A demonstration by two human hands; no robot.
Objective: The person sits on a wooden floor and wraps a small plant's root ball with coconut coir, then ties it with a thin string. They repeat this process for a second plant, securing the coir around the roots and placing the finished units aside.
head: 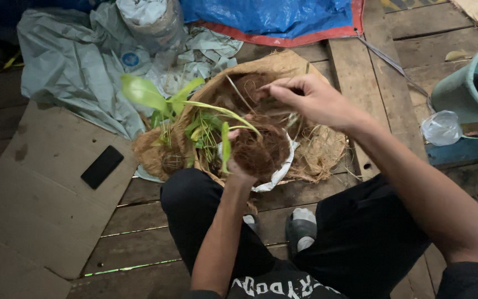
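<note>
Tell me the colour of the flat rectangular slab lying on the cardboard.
Black. The slab lies on the brown cardboard, seen best in the head view.

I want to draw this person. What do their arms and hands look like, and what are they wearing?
Both arms are bare from above the elbow down: no long sleeves. The left hand and the right hand wear no gloves, and no rings or watch show. A dark short sleeve edges the right arm.
</note>
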